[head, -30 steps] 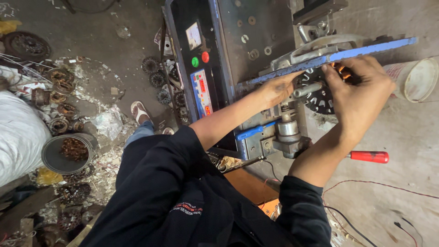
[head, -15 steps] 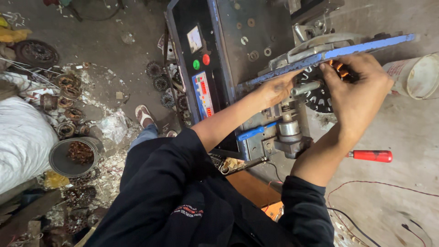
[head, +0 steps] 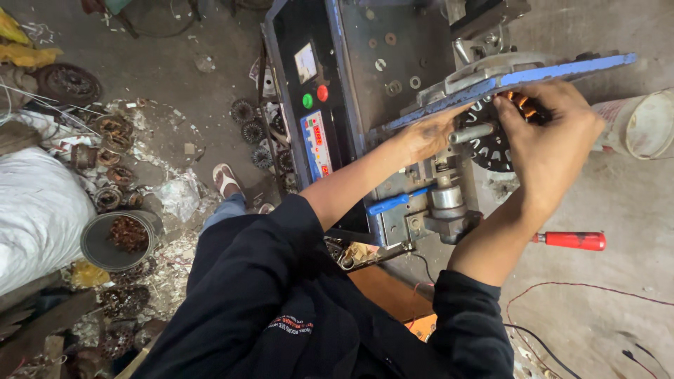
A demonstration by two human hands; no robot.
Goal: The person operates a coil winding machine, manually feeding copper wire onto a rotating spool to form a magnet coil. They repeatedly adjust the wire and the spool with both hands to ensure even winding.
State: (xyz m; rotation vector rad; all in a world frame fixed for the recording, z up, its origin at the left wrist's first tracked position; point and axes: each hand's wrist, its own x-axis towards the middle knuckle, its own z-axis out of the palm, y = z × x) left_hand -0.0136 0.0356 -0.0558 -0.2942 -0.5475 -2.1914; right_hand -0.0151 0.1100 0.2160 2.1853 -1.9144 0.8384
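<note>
A dark slotted motor stator (head: 491, 144) with copper wire sits on the shaft of a coil winding machine (head: 393, 77), under a blue plate (head: 554, 70). My right hand (head: 554, 151) is closed over the stator's right side, fingers at the copper windings. My left hand (head: 428, 133) rests against the stator's left edge beside the metal shaft (head: 472, 131); its fingers are partly hidden under the blue plate.
The machine's panel carries a green button (head: 307, 101), a red button (head: 322, 92) and a small meter. A red-handled screwdriver (head: 572, 241) lies on the concrete floor. A white bucket (head: 642, 123) stands at right. Stators, a bowl (head: 105, 242) of copper scrap and a white sack lie left.
Both hands keep their places on the stator. The view has shifted a little; my right fingers have moved slightly over the windings.
</note>
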